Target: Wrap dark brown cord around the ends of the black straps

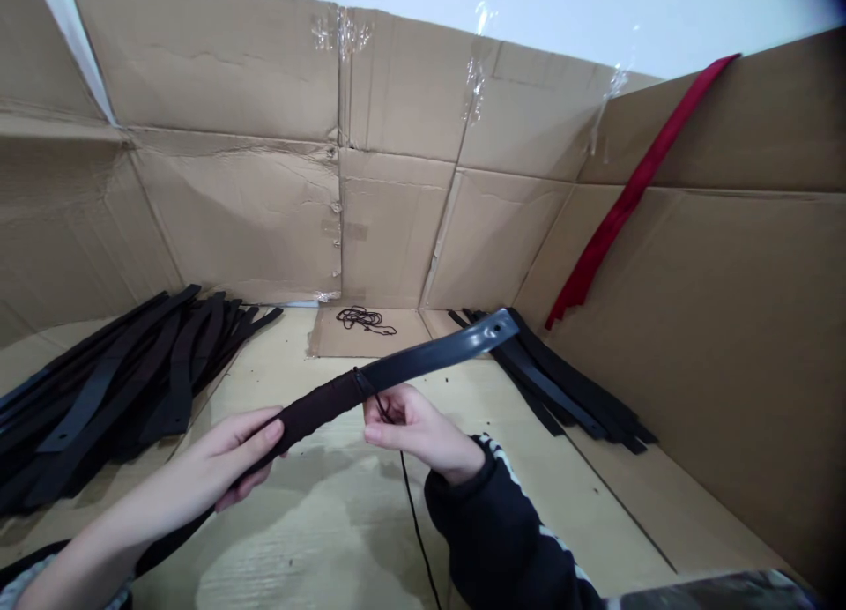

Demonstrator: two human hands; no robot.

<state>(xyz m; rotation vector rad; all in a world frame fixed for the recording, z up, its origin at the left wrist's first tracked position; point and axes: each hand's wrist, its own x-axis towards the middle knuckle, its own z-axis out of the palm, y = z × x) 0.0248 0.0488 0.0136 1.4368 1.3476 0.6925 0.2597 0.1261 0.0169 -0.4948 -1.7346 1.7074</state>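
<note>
Dark leather strap [429, 360] held up across the middle of the view, above the pale wood counter [529, 504], tilted upward toward its far right end, with a punched hole [494, 328] near that tip. Thick brown cord wrapping [317, 407] around the near part in tight turns, ending at a small knot [361, 383]. Left hand [225, 458] around the wrapped section, fingers [261, 438] curled and grasping it firmly. Right hand [416, 429] just beside the knot, fingers [389, 434] pinched closed on a thin black cord [411, 504], trailing down past the wrist toward the counter. Contact with the strap itself, hard to tell from this angle. Black sleeve [476, 539] with white stripe trim on the right arm.

Off to the left, a big heap of similar dark straps [119, 390] on the counter, plus a smaller stack [561, 381] to the right, both well apart from the hands. Little tangle of cord [363, 319] on a cardboard sheet [403, 345] at the back. Cardboard walls [231, 213] taped up around three sides, and a long red strip [621, 213] leaning against the right one.
</note>
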